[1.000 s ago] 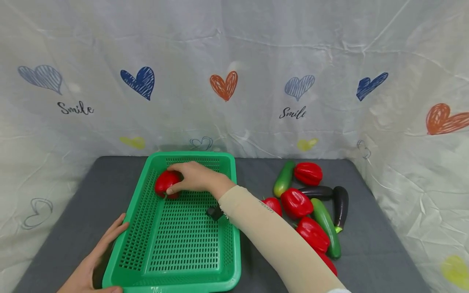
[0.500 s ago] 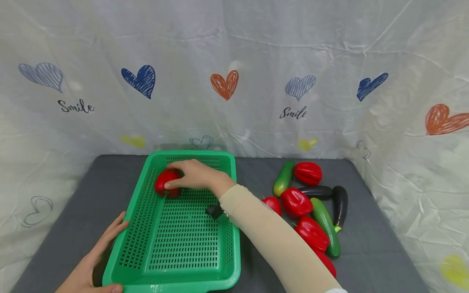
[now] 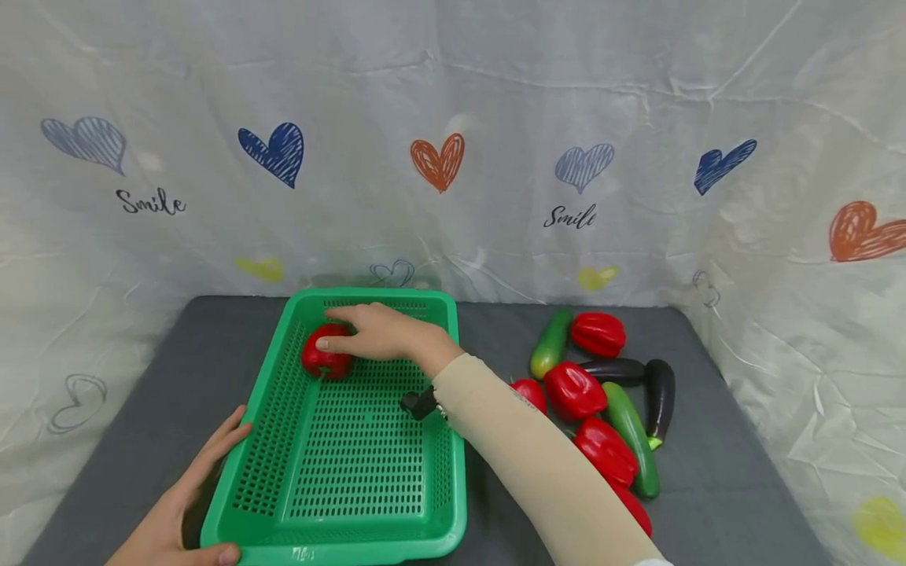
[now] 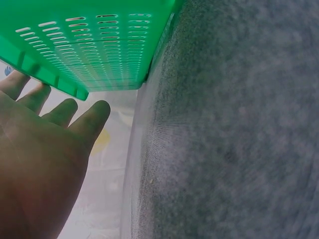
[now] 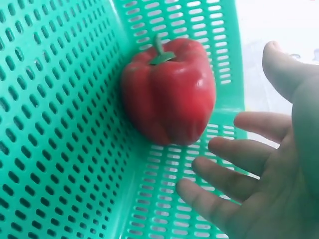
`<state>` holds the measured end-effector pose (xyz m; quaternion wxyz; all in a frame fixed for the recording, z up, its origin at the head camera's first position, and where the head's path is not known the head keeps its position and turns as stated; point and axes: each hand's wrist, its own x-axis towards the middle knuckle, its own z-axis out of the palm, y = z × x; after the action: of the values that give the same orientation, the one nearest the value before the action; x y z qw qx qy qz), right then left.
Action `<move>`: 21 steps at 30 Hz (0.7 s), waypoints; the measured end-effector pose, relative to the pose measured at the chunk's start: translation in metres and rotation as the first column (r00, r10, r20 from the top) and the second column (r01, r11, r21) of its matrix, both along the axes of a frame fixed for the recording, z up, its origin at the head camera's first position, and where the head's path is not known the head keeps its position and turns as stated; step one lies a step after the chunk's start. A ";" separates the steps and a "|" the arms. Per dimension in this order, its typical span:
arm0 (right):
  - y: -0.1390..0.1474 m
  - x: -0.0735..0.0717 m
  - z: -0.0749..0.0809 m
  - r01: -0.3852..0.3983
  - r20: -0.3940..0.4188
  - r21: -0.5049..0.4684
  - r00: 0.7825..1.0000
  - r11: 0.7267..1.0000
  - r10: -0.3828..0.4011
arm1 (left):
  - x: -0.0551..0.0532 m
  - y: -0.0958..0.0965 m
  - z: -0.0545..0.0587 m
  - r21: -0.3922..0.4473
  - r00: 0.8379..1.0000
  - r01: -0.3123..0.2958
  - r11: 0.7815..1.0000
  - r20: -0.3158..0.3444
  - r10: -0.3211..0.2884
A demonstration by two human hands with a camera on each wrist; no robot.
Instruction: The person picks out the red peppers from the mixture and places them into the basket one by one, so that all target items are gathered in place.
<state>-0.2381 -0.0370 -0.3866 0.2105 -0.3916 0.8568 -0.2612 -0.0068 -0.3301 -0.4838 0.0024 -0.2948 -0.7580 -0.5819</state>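
A red bell pepper (image 3: 328,364) with a green stem lies inside a green slotted basket (image 3: 354,464), by its far-left wall. My right hand (image 3: 385,334) hovers over the pepper in the head view. The right wrist view shows that hand's fingers (image 5: 239,154) spread and relaxed, with a gap between them and the pepper (image 5: 169,94). At the basket's near-left corner, my left hand (image 3: 177,507) rests its fingertips on the side rim and its thumb on the front rim. Its palm and fairly straight fingers (image 4: 92,122) show in the left wrist view beside the basket wall.
Right of the basket, several red bell peppers (image 3: 575,391) lie on the grey cloth (image 3: 722,472) with two green cucumbers (image 3: 630,440) and two dark eggplants (image 3: 660,399). A white curtain (image 3: 495,259) printed with hearts hangs behind and at the sides.
My right hand's thumb and fingers have opened and lifted off the bell pepper, which now stays in the basket's far-left part. The left hand keeps its place at the rim.
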 end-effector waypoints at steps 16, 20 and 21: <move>0.026 0.007 0.018 -0.014 -0.030 -0.014 0.999 1.000 0.013 | 0.001 0.001 -0.003 0.035 0.998 0.003 0.999 0.055 -0.005; 0.030 0.011 0.026 -0.025 -0.038 -0.042 0.999 0.999 0.023 | 0.001 0.000 -0.003 0.041 0.998 0.004 0.999 0.057 -0.007; 0.031 0.011 0.027 -0.026 -0.039 -0.044 0.999 0.999 0.024 | 0.001 0.000 -0.003 0.040 0.998 0.001 0.999 0.060 -0.004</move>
<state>-0.2268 -0.0062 -0.3592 0.1883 -0.4118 0.8498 -0.2699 -0.0059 -0.3297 -0.4869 -0.0154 -0.2778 -0.7457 -0.6054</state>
